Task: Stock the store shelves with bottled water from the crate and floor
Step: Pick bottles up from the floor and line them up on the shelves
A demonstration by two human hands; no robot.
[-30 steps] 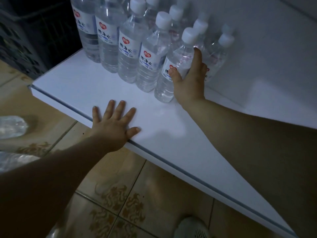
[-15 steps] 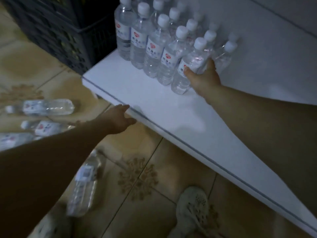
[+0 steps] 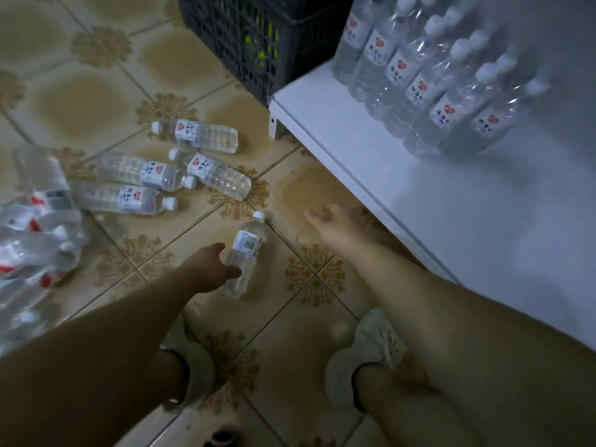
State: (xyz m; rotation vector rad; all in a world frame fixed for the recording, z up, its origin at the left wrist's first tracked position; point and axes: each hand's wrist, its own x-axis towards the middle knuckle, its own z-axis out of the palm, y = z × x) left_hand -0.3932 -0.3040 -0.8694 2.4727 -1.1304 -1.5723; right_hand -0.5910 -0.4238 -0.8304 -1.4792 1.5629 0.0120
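Both hands off the shelf [image 3: 451,221], down at floor level.

Half a second before, the right hand [image 3: 332,225] was at the end bottle of the shelf row [image 3: 419,88]; it now hung low beside the shelf edge, blurred, fingers loosely spread, holding nothing. The left hand [image 3: 209,269] had dropped from the shelf lip to a lying bottle [image 3: 245,253] on the tiled floor [image 3: 96,91]: thumb across its lower body, fingers beside the label, not wrapped round it. Bottle clear, white-capped, cap pointing away; label showed a dark printed block, unreadable. Loose bottles [image 3: 200,137] nearby bore white labels with a red heart and blue characters, too blurred to read. Dark crate [image 3: 251,37] stood behind.
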